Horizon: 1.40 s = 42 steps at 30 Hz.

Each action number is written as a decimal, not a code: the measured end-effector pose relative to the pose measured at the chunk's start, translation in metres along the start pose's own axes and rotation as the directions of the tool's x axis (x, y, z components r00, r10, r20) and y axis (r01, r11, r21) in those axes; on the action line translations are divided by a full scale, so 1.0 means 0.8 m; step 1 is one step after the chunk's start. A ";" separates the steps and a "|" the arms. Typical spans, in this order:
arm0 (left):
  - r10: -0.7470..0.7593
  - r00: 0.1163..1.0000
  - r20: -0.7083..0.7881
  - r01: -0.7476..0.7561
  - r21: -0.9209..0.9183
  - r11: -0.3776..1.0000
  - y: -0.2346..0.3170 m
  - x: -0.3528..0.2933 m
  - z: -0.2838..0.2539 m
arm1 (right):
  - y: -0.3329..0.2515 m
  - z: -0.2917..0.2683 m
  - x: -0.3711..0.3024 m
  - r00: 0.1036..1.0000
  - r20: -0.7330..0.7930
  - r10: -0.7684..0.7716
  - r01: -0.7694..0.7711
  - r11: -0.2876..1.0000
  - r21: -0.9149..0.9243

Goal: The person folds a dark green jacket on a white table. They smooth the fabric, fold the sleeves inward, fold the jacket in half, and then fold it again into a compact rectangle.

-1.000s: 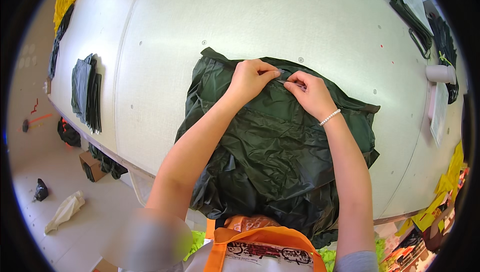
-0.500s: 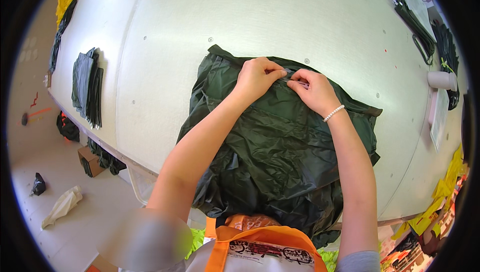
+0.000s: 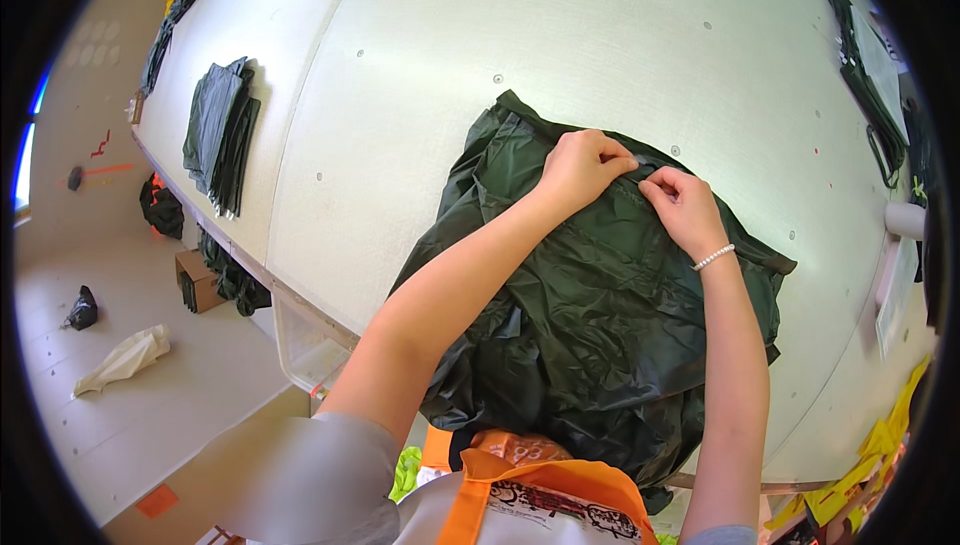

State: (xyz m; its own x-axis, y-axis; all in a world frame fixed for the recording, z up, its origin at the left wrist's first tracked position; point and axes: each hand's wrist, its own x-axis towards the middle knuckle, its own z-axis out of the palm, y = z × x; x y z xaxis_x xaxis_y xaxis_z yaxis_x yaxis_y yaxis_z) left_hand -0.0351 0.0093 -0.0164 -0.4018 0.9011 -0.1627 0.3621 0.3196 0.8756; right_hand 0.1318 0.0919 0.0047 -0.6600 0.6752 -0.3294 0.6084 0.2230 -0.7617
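A dark green piece of thin, crinkled fabric lies spread over the near part of the table. Its lower part hangs over the front edge against the orange-trimmed apron. My left hand is closed in a pinch on the fabric close to its far hem. Just to the right, my right hand, with a beaded bracelet at the wrist, also pinches the cloth. The fingertips of both hands almost meet. Whether anything small sits between them cannot be made out.
The pale table has small screw heads in it. A stack of folded dark fabric lies at left. At the right edge are dark straps and a white cylinder. Left on the floor stands a cardboard box.
The whole view has shifted, so the table and fabric appear farther right. Both hands stay on the far hem, still pinching. The pale bit by the right fingers no longer shows.
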 end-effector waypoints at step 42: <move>-0.533 0.845 -0.048 0.510 -0.228 0.829 -0.022 -0.141 -0.157 | 0.186 -0.099 -0.221 0.479 -0.745 0.464 -0.184 0.883 0.432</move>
State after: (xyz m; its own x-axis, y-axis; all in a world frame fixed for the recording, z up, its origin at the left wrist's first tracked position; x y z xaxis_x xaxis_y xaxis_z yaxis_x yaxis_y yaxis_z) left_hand -0.1023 -0.1347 0.0434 -0.5733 0.5765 -0.5823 -0.0969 0.6579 0.7468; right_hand 0.3740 0.0618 -0.0065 0.2950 0.9507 -0.0956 0.4678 -0.2310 -0.8531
